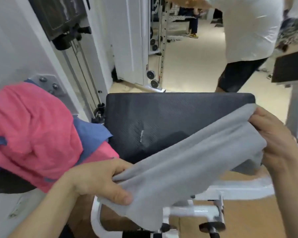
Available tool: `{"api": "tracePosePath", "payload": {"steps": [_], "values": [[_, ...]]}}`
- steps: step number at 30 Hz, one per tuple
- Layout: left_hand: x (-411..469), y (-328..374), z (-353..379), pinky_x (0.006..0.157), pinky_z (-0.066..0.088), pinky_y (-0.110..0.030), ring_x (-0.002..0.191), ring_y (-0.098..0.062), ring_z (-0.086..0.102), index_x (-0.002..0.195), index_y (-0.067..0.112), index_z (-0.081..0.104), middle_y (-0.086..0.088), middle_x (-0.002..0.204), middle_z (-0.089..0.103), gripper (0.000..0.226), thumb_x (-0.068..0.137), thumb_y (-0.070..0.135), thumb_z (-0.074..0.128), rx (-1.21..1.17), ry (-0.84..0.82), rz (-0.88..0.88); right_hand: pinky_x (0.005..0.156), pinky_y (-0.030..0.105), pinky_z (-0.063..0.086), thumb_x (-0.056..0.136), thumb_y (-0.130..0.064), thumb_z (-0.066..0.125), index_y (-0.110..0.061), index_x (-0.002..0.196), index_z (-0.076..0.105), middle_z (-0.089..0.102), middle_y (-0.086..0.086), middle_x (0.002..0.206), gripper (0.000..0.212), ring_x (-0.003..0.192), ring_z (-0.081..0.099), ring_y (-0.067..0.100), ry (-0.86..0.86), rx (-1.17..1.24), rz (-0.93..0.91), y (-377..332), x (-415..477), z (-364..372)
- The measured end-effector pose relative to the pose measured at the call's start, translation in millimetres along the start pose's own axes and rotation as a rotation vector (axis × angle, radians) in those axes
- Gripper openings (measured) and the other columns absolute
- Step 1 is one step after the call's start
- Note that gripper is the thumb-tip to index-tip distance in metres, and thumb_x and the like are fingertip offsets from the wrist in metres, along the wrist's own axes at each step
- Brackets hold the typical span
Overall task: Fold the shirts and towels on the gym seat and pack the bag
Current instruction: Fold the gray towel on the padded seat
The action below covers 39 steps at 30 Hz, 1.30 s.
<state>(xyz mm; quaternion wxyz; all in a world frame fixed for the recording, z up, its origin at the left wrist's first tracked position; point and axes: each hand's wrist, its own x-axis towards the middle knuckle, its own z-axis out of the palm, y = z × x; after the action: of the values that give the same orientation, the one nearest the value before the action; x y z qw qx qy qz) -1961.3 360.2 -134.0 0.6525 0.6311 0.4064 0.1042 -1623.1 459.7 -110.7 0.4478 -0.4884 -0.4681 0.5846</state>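
Observation:
A grey towel (182,162) is stretched between my two hands above the front of the black padded gym seat (162,117). My left hand (100,179) grips its near left end, thumb on top. My right hand (273,134) pinches the far right end at the seat's right edge. The towel's lower part hangs down over the white seat frame (205,212). A pink cloth (33,134) lies heaped on a blue cloth (91,133) to the left of the seat. No bag can be made out with certainty.
White gym machine columns with pulleys (151,74) stand behind the seat. A person in a white shirt and dark shorts (248,40) walks past at the upper right. A dark rounded pad (9,182) shows under the pink cloth.

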Motion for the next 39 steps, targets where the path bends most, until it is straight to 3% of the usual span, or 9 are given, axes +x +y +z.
{"api": "tracePosePath", "payload": {"steps": [3,7,10,16,19,22,27,34,39], "values": [[43.1,4.7,-9.8,0.061,0.044,-0.012,0.066,0.006,0.059,0.075,0.05,0.069,0.022,0.072,0.067,0.029,0.076,0.023,0.079,0.208,-0.007,-0.119,0.043,0.021,0.047,0.099,-0.009,0.043,-0.026,0.066,0.064,0.059,-0.004,0.057,0.043,0.051,0.057,0.009,0.228,-0.12,-0.053,4.9,11.6,-54.0],[74.5,3.1,-34.2,0.056,0.036,-0.022,0.059,-0.005,0.048,0.072,0.03,0.069,0.006,0.061,0.057,0.024,0.077,0.053,0.075,0.346,0.072,-0.215,0.046,0.022,0.034,0.089,0.0,0.037,-0.016,0.068,0.059,0.05,0.005,0.063,0.035,0.058,0.044,0.017,0.415,-0.368,-0.059,29.4,53.4,-115.3],[106.0,6.5,-50.2,0.05,0.028,-0.021,0.053,-0.007,0.037,0.062,0.023,0.061,0.007,0.054,0.045,0.043,0.069,0.065,0.07,0.351,0.448,-0.125,0.044,0.022,0.029,0.084,0.003,0.032,-0.014,0.069,0.056,0.045,0.005,0.063,0.034,0.056,0.037,0.017,0.473,-0.434,0.056,48.2,89.2,-143.4],[176.0,-3.4,-87.0,0.062,0.047,-0.031,0.066,-0.014,0.06,0.065,0.03,0.069,0.011,0.061,0.064,0.015,0.074,0.035,0.081,0.641,1.067,-0.24,0.061,0.018,0.051,0.09,-0.001,0.053,-0.014,0.079,0.053,0.051,0.003,0.078,0.017,0.07,0.054,0.022,0.397,-0.319,0.188,66.4,148.2,-160.1],[196.8,-3.3,-100.5,0.065,0.05,-0.033,0.07,-0.013,0.063,0.065,0.025,0.072,0.008,0.066,0.068,0.02,0.076,0.042,0.078,0.572,0.999,-0.286,0.061,0.022,0.056,0.086,-0.007,0.06,0.006,0.085,0.061,0.053,0.008,0.087,0.013,0.082,0.059,0.023,0.372,-0.318,0.161,72.6,167.9,-160.7],[209.2,-0.5,-111.9,0.064,0.049,-0.032,0.07,-0.017,0.064,0.067,0.018,0.074,0.0,0.068,0.07,0.032,0.081,0.046,0.072,0.493,0.892,-0.322,0.052,0.028,0.05,0.091,-0.018,0.057,-0.01,0.076,0.057,0.05,0.0,0.078,0.017,0.074,0.051,0.016,0.379,-0.499,0.057,78.6,181.2,-160.8],[231.8,4.6,-129.1,0.059,0.044,-0.035,0.068,-0.022,0.059,0.066,0.016,0.066,-0.002,0.063,0.061,0.042,0.088,0.052,0.061,0.663,1.059,-0.233,0.067,0.031,0.028,0.097,-0.025,0.049,-0.012,0.092,0.053,0.053,0.003,0.083,0.015,0.079,0.046,0.024,0.507,-0.816,-0.17,78.4,206.8,-170.9],[279.8,17.9,-138.3,0.054,0.037,-0.031,0.063,-0.011,0.052,0.067,0.02,0.062,0.005,0.063,0.06,0.048,0.087,0.062,0.053,0.83,1.242,-0.244,0.064,0.035,0.025,0.101,-0.03,0.032,-0.022,0.095,0.035,0.048,0.002,0.082,0.011,0.074,0.04,0.027,0.629,-1.045,-0.174,77.5,241.0,-175.2],[286.4,11.5,-142.6,0.054,0.037,-0.03,0.062,-0.011,0.05,0.068,0.018,0.063,0.004,0.063,0.059,0.047,0.085,0.062,0.057,0.801,1.32,-0.187,0.074,0.039,0.03,0.102,-0.031,0.032,-0.01,0.106,0.047,0.054,0.014,0.107,0.026,0.084,0.048,0.035,0.68,-1.101,-0.248,81.7,259.8,-181.2]]}}
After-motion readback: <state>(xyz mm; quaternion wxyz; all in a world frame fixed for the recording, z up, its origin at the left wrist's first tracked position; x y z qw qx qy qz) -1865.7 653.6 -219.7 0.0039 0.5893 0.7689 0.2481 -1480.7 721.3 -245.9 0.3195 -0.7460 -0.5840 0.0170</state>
